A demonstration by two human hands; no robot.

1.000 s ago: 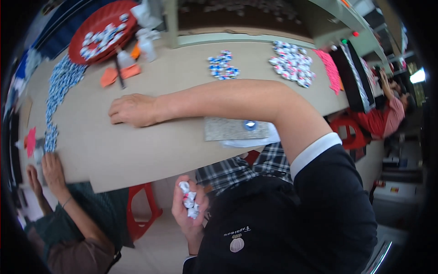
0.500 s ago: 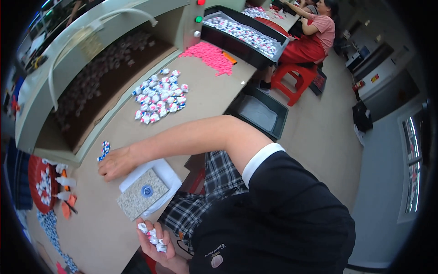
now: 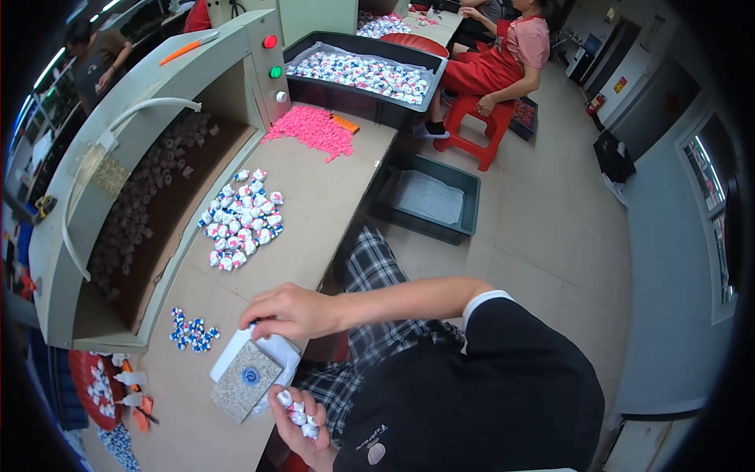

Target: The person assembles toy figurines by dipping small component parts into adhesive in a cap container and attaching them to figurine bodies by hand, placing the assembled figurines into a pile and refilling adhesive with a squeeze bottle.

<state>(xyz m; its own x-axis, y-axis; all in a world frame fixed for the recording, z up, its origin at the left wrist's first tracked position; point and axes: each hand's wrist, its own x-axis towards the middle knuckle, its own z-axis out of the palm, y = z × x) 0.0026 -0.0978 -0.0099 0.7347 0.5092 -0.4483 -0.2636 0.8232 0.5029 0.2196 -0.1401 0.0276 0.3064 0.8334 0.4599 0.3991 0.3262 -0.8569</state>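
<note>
In my left hand (image 3: 303, 429), curled fingers hold several small white figures (image 3: 297, 413) with pink marks. My right hand (image 3: 287, 311) is pinched, with a small blue piece (image 3: 252, 324) just showing at the fingertips. It is above the far edge of a speckled stone slab (image 3: 233, 393), which rests on a folded white cloth (image 3: 281, 352). A small round blue dish (image 3: 250, 377) sits on the slab. Beyond it lies a loose group of small blue-and-white pieces (image 3: 193, 334).
A pile of white figures (image 3: 244, 220) lies farther along the table, near pink pieces (image 3: 314, 132). A curved machine opening (image 3: 149, 212) borders the table. A black bin (image 3: 354, 93) of figures stands behind. A red tray (image 3: 82, 377) and white bottles (image 3: 130, 378) are at left.
My right hand has moved from the blue-and-white pieces, right toward the slab. The view has shifted, and those pieces now show uncovered. My left hand still holds the white figures.
</note>
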